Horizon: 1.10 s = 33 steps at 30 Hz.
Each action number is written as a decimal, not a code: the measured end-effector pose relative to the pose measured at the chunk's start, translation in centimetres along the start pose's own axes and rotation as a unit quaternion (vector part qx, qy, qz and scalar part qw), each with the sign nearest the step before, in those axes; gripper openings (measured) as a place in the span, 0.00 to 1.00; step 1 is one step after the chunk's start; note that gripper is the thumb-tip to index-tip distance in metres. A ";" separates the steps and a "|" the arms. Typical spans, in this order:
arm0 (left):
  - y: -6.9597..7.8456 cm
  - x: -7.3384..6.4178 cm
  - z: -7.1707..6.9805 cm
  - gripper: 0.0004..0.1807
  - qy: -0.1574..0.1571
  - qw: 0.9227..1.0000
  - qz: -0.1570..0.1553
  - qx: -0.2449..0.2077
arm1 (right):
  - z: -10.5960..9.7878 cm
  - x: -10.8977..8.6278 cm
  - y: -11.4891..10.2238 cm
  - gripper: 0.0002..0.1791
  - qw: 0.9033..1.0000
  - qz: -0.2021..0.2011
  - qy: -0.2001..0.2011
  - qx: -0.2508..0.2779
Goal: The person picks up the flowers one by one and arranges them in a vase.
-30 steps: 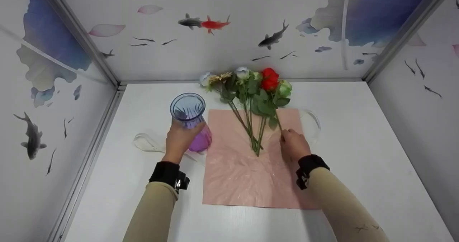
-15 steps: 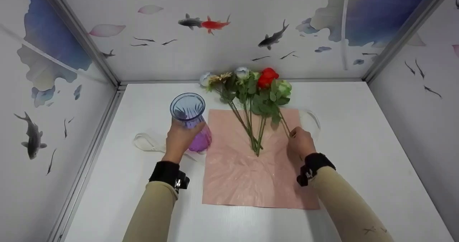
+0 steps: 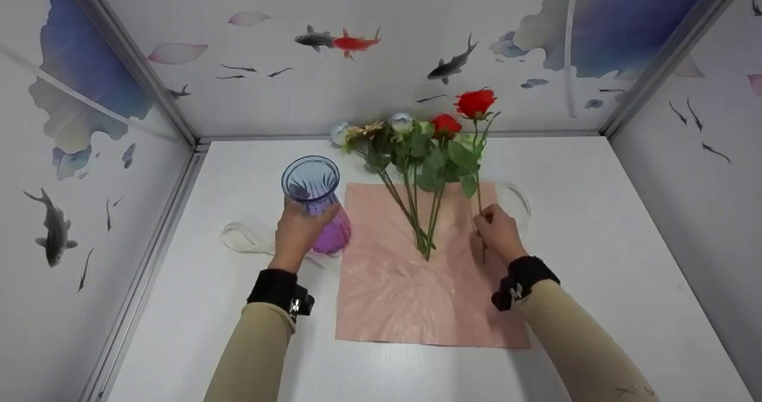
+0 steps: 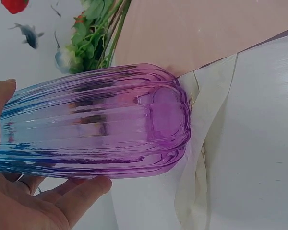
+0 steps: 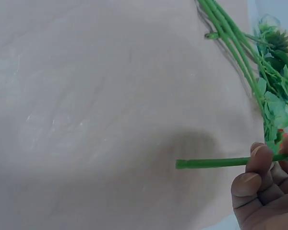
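Note:
My left hand (image 3: 297,232) holds a ribbed glass vase (image 3: 330,235), blue at the rim and purple at the base, left of the pink paper. In the left wrist view, the thumb is above the vase (image 4: 120,120) and the fingers below it. Over the paper's right part, my right hand (image 3: 499,232) pinches the stem of a red rose (image 3: 475,103), bloom raised towards the back wall. The right wrist view shows the green stem (image 5: 206,163) sticking out past the fingertips. Several other flowers (image 3: 402,122) lie with their stems on the paper.
Pink wrapping paper (image 3: 405,307) lies flat at the middle of the white table (image 3: 607,259). A white ribbon (image 3: 238,238) loops out on its left, another loop (image 3: 525,198) on its right. Printed walls enclose the back and sides.
My right hand has lifted the red rose from the other flowers and turned it nearly upright; another red bloom shows behind it. My left hand and the vase stay in place.

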<state>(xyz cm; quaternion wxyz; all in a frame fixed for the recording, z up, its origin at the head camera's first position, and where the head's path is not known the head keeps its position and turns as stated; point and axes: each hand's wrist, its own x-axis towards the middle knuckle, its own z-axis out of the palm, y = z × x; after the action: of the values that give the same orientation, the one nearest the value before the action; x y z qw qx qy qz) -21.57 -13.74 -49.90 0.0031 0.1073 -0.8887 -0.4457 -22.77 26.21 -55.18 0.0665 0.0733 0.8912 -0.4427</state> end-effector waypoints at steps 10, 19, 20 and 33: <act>-0.1 -0.1 0.1 0.56 0.005 1.000 0.003 -0.005 | 0.0 -0.2 -0.5 0.21 0.996 -0.062 0.013 0.064; -0.1 -0.2 0.0 0.56 0.008 1.000 0.004 -0.016 | -0.2 -0.7 -1.1 0.14 0.987 -0.110 0.034 0.108; -0.1 -0.2 0.0 0.56 0.008 1.000 0.003 -0.016 | -0.2 -0.7 -1.1 0.14 0.987 -0.112 0.035 0.113; -0.1 -0.1 0.0 0.56 0.005 1.000 0.004 -0.011 | -0.9 -1.4 -2.7 0.15 0.975 -0.132 0.005 0.179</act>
<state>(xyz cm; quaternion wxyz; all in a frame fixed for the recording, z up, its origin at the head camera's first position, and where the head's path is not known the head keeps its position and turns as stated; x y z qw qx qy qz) -21.43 -13.74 -50.00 0.0107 0.1061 -0.8841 -0.4549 -21.91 25.21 -52.30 -0.0117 -0.0318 0.7993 -0.5999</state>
